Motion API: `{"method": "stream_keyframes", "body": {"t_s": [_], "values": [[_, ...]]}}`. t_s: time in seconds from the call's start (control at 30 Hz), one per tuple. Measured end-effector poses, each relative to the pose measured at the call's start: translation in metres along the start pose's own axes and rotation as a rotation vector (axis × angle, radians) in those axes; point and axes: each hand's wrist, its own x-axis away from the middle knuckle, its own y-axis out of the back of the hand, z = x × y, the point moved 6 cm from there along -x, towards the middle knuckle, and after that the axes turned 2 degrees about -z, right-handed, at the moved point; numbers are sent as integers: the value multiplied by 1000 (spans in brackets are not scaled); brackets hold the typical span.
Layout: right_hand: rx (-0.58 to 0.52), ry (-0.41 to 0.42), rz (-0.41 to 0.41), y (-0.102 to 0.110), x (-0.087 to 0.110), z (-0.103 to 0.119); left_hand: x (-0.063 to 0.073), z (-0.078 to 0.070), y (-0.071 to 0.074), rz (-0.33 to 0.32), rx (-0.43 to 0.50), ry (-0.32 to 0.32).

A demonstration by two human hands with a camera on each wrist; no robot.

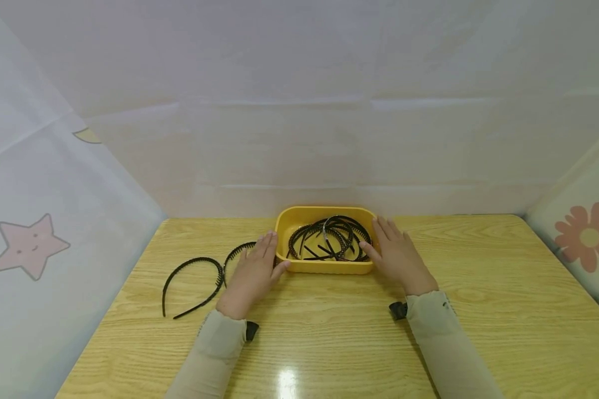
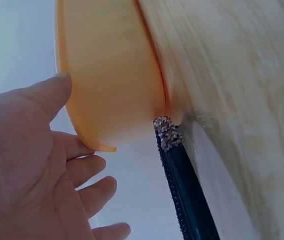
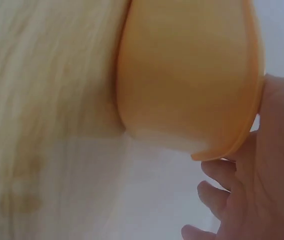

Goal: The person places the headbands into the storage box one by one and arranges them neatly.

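A yellow plastic basket (image 1: 331, 267) stands near the far edge of the table, with several black toothed headbands (image 1: 324, 238) tangled inside. My left hand (image 1: 252, 271) rests against its left end, fingers extended and the thumb at the near corner. On the opposite end lies my right hand (image 1: 396, 255), fingers extended along the outside and the thumb over the rim. Both wrist views show fingertips at the basket's rim. Left of the basket, one black headband (image 1: 194, 260) lies on the table; a second headband (image 1: 232, 255) is partly hidden behind my left hand.
The wood-grain table (image 1: 324, 332) reaches back to a pale cloth backdrop (image 1: 289, 149). More cloth hangs at both sides, printed with a pink star (image 1: 30, 244) on the left and a red flower (image 1: 589, 235) on the right.
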Motion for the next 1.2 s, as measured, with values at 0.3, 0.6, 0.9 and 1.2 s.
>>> {"method": "stream_keyframes", "body": {"t_s": [0.3,0.6,0.9,1.2], "values": [[-17,31,22,-6,0,-5,-1,11,22,-156,-1,-27],[-14,47,5,-6,2,-11,6,52,61,-350,93,-9],[0,69,13,-6,2,-12,26,112,75,-252,184,188],[-21,76,20,-6,2,-13,40,161,59,-67,242,333]]}}
